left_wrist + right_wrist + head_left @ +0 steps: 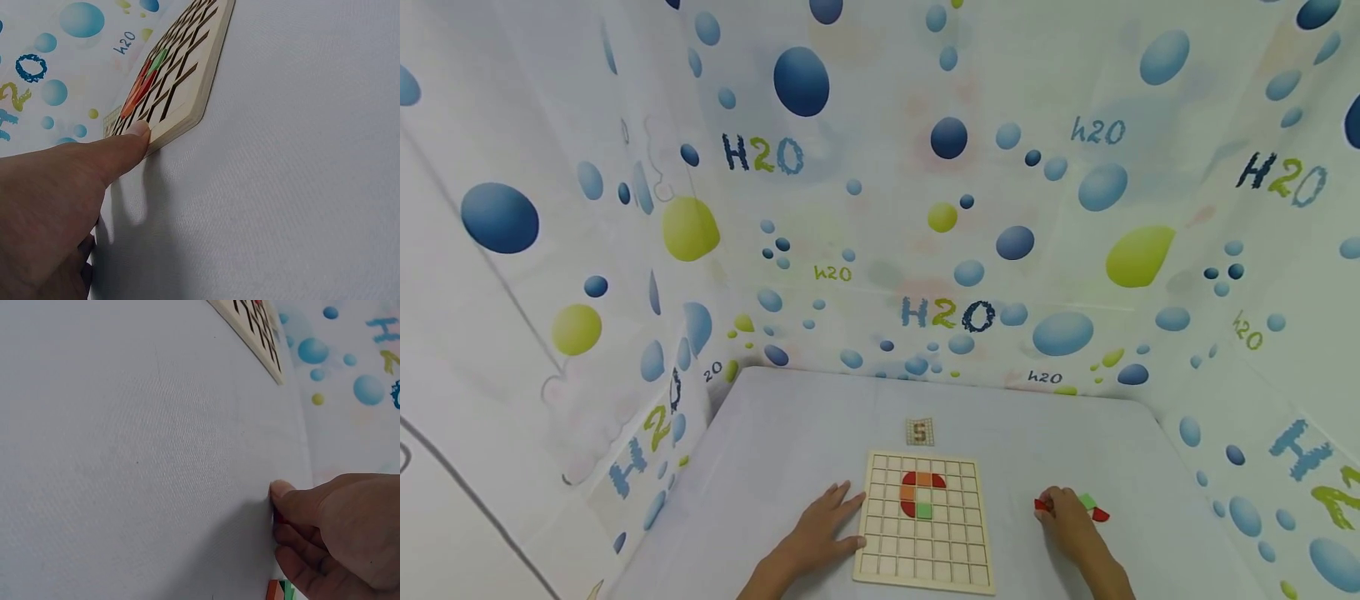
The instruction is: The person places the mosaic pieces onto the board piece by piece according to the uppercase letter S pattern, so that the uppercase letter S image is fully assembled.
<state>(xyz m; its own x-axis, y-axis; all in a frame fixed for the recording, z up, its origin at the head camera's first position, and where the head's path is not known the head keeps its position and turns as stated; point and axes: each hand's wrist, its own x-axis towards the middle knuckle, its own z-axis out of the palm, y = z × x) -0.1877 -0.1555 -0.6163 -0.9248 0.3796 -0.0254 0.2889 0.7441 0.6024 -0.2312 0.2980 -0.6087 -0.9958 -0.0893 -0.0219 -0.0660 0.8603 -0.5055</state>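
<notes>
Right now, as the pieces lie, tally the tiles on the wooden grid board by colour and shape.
Red quarter-round tiles: 3
Orange square tiles: 2
Green square tile: 1
Total on the board: 6

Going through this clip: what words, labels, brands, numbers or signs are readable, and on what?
"H2O": large, repeated on the patterned backdrop.
"h2O": smaller, also repeated there.
"2O": on the backdrop's left side, any preceding letter not visible.
"S" or "5": on the small card; too small to tell which.
</notes>
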